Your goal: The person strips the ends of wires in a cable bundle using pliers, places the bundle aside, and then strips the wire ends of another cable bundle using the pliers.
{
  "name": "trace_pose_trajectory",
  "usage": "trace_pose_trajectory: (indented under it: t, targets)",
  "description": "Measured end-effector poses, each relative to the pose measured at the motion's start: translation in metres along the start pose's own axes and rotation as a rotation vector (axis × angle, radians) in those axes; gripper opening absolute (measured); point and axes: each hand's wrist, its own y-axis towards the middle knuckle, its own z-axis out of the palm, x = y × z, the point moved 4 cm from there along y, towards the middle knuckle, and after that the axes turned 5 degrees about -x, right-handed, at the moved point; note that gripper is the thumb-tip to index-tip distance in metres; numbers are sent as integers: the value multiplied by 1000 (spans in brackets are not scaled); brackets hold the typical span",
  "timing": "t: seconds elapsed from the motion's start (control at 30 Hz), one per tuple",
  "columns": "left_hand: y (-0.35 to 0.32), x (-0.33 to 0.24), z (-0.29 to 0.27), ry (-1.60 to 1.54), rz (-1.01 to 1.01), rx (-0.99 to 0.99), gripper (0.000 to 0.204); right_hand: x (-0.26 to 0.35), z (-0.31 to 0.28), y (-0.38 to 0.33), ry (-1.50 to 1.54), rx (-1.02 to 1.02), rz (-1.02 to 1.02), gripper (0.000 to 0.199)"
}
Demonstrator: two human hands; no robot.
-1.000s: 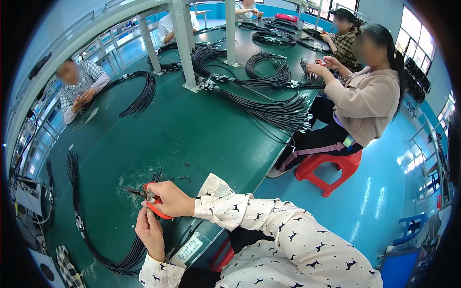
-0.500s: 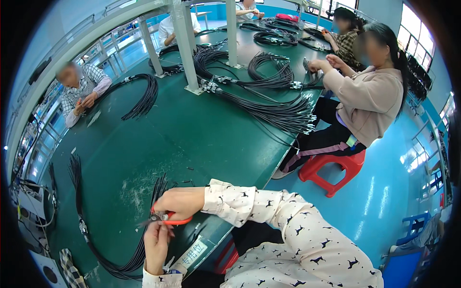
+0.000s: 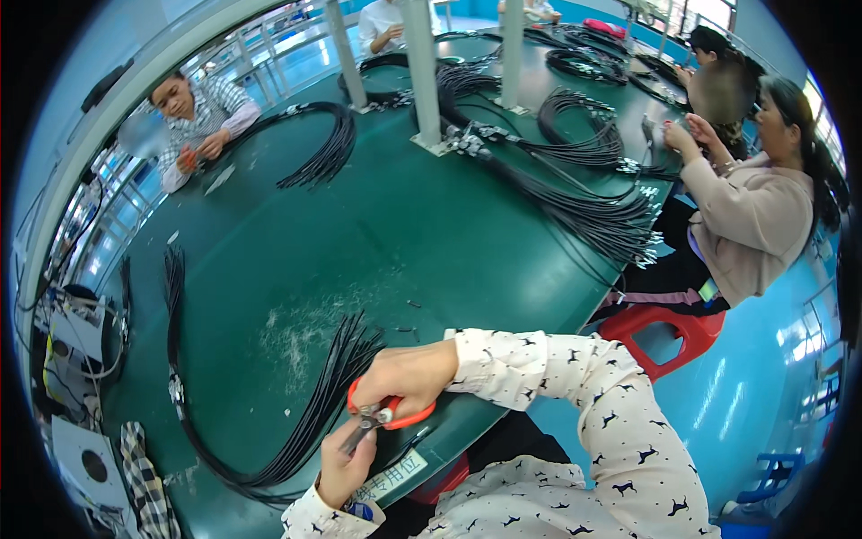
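My right hand (image 3: pixel 406 375) is closed round a pair of scissors (image 3: pixel 389 414) with red loop handles and short grey blades. The blades slant down and left onto the fingers of my left hand (image 3: pixel 345 465), which are pinched together. What they hold is too small to make out. Just left of both hands, a bundle of thin black cables (image 3: pixel 296 446) curves across the green table. Its loose ends fan out beyond my right hand, and its other end stands toward the far left. A silvery band (image 3: pixel 176 388) is wrapped round the bundle there.
Pale fibre scraps (image 3: pixel 296 341) and short black offcuts lie on the table (image 3: pixel 449 269). Larger cable bundles (image 3: pixel 575 202) lie farther back, near white posts (image 3: pixel 424 81). Several co-workers sit round the table, one on a red stool (image 3: pixel 669 337). A checked cloth (image 3: pixel 144 481) hangs at left.
The whole view has shifted, so most things stand farther right in it. The scissors' blades have turned from pointing left to pointing down and left, still at my left fingers.
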Motion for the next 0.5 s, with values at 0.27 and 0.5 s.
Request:
trace_pose_trajectory:
  t: [0.27, 0.5]
  targets:
    - [8, -22, 13, 202, 285, -100, 5, -5, -1, -12, -5, 24, 19, 16]
    - [-1, -14, 16, 100, 228, -24, 16, 3, 9, -21, -11, 5, 39, 15]
